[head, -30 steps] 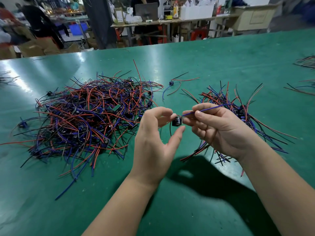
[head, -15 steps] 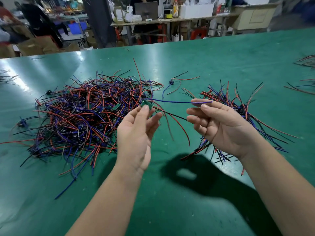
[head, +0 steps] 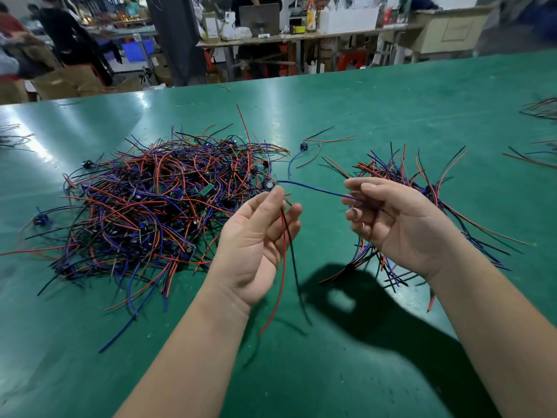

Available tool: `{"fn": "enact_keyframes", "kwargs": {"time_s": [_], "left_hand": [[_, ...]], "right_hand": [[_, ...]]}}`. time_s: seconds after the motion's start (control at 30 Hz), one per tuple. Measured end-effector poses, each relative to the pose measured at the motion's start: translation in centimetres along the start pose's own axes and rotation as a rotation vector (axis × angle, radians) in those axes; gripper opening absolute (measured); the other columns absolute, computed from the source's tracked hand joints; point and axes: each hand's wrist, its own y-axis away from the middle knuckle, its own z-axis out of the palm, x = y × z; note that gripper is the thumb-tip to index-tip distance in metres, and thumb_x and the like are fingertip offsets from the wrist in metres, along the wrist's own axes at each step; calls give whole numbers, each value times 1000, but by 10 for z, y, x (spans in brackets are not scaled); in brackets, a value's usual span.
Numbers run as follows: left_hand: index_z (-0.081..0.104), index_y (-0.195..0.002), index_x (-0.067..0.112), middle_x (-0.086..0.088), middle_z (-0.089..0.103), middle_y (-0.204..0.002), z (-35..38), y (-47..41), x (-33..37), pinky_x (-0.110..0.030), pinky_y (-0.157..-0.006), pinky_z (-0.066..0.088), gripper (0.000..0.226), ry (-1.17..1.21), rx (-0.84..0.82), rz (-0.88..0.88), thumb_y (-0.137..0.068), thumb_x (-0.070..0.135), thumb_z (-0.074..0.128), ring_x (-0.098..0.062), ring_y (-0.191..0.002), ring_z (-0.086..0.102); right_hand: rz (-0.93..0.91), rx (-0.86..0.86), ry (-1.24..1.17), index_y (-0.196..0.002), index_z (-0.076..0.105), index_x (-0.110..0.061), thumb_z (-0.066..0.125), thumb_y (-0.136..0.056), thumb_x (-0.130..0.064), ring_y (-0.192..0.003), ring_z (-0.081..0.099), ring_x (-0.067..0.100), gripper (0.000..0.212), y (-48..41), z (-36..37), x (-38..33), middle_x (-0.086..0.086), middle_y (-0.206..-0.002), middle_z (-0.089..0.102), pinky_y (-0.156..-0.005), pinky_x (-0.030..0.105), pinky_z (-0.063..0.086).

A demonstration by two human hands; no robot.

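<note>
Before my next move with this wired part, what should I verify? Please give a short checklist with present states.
1. Left hand pinches the small part at its fingertips: ok.
2. Right hand pinches the blue wire: ok.
3. Blue wire runs clear between the hands: ok.
4. Red wire and black wire hang free below the left hand: ok.
5. Wire joints on the small part intact: cannot tell, mostly hidden.

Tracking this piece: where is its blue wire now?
Centre of the head view: the blue wire stretches from the left hand to the right hand, above the green table.
</note>
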Motion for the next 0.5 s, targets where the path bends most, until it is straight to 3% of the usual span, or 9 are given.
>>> {"fn": "enact_keyframes", "kwargs": {"time_s": [0.13,0.27,0.37,0.5], "left_hand": [[58,-80,15,4,64,-63,0,1,-4,-14,-52,52,24,-25,-18,-37,-60,13,71,-4,-56,64],[64,-73,17,7,63,-63,-1,1,-11,-12,-45,42,21,-262,26,86,-56,18,77,-3,-51,57],[61,-77,14,8,68,-70,-5,1,-16,-15,-44,40,22,-512,73,253,-66,12,81,-5,-50,57],[57,-70,16,12,73,-95,-6,4,-19,-15,-41,38,27,-671,32,366,-70,6,82,-11,-45,59]], "right_hand": [[-143,199,248,-99,66,-19,56,-88,-4,-71,56,12,21,-6,-7,4,0,-86,62,-62,22,42],[-345,374,359,-89,59,-18,56,-87,1,-69,54,12,19,-6,-6,3,0,-79,58,-66,22,42],[-295,277,203,-73,59,-10,51,-90,-1,-47,54,17,21,1,1,0,5,-59,57,-46,23,43],[6,-31,281,-66,69,-8,56,-85,-29,-40,51,17,32,6,10,5,11,-57,60,-39,19,38]]}}
